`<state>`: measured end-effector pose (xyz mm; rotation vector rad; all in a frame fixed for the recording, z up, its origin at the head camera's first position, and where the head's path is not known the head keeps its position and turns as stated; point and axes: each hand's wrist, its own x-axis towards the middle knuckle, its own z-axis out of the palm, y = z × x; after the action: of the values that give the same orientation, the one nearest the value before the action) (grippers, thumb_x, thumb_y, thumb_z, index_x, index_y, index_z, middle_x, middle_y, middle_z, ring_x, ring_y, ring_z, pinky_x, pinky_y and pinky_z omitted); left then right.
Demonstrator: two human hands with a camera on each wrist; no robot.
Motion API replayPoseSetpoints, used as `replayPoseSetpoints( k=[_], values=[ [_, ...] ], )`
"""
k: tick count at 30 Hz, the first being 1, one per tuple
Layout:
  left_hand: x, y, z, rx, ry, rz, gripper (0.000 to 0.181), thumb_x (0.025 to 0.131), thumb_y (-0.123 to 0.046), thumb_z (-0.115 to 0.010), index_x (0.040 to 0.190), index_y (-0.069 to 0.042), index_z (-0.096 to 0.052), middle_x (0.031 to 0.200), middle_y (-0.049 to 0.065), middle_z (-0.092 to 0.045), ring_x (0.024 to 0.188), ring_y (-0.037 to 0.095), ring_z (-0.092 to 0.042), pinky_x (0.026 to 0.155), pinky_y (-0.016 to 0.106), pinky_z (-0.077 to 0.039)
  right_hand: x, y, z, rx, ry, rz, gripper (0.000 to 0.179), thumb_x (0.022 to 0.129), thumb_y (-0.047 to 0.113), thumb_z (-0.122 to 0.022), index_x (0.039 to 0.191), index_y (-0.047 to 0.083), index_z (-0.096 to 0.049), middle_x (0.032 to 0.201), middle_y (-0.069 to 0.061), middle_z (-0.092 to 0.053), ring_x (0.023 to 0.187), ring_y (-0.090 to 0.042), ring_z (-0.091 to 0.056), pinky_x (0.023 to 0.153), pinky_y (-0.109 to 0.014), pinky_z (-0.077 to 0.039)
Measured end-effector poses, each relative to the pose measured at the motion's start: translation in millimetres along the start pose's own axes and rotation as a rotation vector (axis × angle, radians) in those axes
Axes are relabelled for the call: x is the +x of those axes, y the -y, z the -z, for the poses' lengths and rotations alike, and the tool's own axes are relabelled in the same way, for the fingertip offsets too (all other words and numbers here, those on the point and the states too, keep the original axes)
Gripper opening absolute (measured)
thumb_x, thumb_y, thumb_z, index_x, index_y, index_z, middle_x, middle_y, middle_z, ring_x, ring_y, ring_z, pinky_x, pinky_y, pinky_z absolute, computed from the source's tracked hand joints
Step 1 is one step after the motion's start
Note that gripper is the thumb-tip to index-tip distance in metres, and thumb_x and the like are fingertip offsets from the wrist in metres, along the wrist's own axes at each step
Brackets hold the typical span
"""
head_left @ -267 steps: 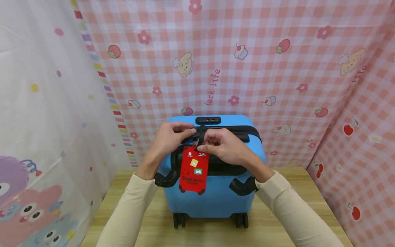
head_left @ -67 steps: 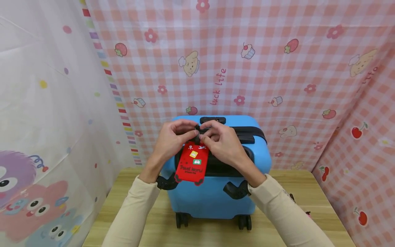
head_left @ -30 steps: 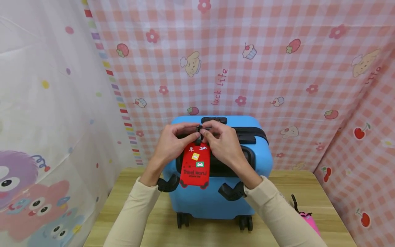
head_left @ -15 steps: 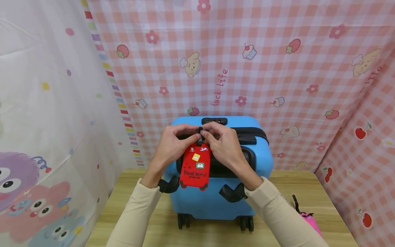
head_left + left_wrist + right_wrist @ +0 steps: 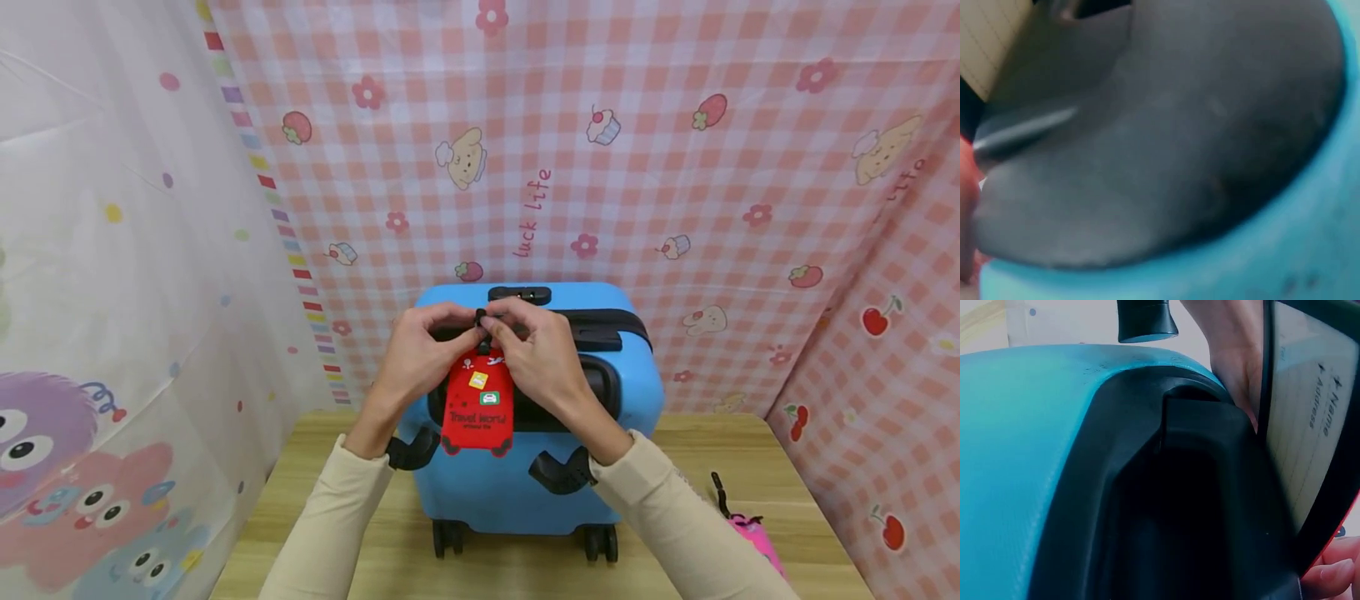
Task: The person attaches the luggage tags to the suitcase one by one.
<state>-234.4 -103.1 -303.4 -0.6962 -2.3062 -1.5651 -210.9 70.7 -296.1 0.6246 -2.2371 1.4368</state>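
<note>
In the head view, a red luggage tag (image 5: 480, 412) printed "Travel World" hangs by its black strap (image 5: 481, 318) in front of the top of a blue suitcase (image 5: 517, 496). My left hand (image 5: 420, 354) pinches the strap between thumb and fingers from the left. From the right, my right hand (image 5: 546, 354) pinches it too, fingertips nearly meeting the left ones. The right wrist view shows the tag's back, a name and address card (image 5: 1307, 419), beside the black handle (image 5: 1197, 425). Blurred handle housing (image 5: 1166, 125) fills most of the left wrist view.
The suitcase stands on its wheels (image 5: 600, 543) on a wood-grain table (image 5: 337, 542). A pink item (image 5: 753, 533) with a black strap lies at the right, partly behind the right sleeve. A checked curtain (image 5: 630, 200) hangs behind, and a white printed one (image 5: 150, 250) at the left.
Earlier, my right hand held the strap's lower part by the tag; now both hands pinch it higher up. The tag shifts slightly lately. The pink item has come into view.
</note>
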Motion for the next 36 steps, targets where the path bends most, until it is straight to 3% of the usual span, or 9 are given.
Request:
replayPoseSetpoints(
  k=[5, 11, 20, 29, 36],
  values=[
    [0.8, 1.3, -0.5, 0.008, 0.0, -0.004, 0.02, 0.088, -0.016, -0.076, 0.105, -0.005, -0.076, 0.1, 0.008, -0.076, 0.09, 0.018, -0.071, 0.08, 0.03, -0.058, -0.2, -1.1, -0.9, 0.015, -0.016, 0.026, 0.017, 0.098, 0.013, -0.063, 0.111, 0.005, -0.071, 0.081, -0.007, -0.068, 0.068, -0.016, -0.062, 0.063, -0.032, -0.052],
    [1.0, 3.2, 0.2, 0.009, 0.003, 0.015, 0.019, 0.088, -0.016, -0.077, 0.104, -0.006, -0.076, 0.099, 0.007, -0.076, 0.09, 0.017, -0.07, 0.081, 0.03, -0.058, -0.1, -3.1, -2.0, 0.05, -0.008, 0.036, 0.018, 0.098, 0.013, -0.062, 0.11, 0.004, -0.071, 0.084, -0.008, -0.069, 0.073, -0.016, -0.064, 0.071, -0.032, -0.057],
    [2.4, 1.3, 1.7, -0.007, 0.042, 0.032, 0.019, 0.089, -0.015, -0.075, 0.105, -0.005, -0.076, 0.1, 0.008, -0.075, 0.09, 0.018, -0.07, 0.081, 0.031, -0.058, -0.3, -4.6, -0.3, 0.058, -0.015, 0.097, 0.018, 0.097, 0.011, -0.063, 0.11, 0.002, -0.071, 0.086, -0.01, -0.071, 0.073, -0.017, -0.065, 0.072, -0.032, -0.058],
    [1.7, 1.2, 2.1, -0.01, 0.058, 0.032, 0.018, 0.089, -0.014, -0.075, 0.105, -0.006, -0.076, 0.1, 0.007, -0.075, 0.09, 0.019, -0.068, 0.082, 0.032, -0.058, 1.8, -4.8, 7.1, 0.018, 0.008, 0.156, 0.018, 0.095, 0.009, -0.065, 0.11, 0.001, -0.072, 0.089, -0.009, -0.073, 0.073, -0.017, -0.064, 0.068, -0.029, -0.055],
    [0.8, 0.8, 3.0, 0.054, 0.029, -0.007, 0.016, 0.089, -0.015, -0.075, 0.102, -0.007, -0.077, 0.098, 0.005, -0.071, 0.094, 0.018, -0.064, 0.083, 0.034, -0.055, -0.4, -8.3, 8.7, -0.005, 0.016, 0.201, 0.015, 0.094, 0.011, -0.068, 0.105, 0.003, -0.075, 0.097, -0.007, -0.066, 0.066, -0.013, -0.051, 0.059, -0.028, -0.044]
  ],
)
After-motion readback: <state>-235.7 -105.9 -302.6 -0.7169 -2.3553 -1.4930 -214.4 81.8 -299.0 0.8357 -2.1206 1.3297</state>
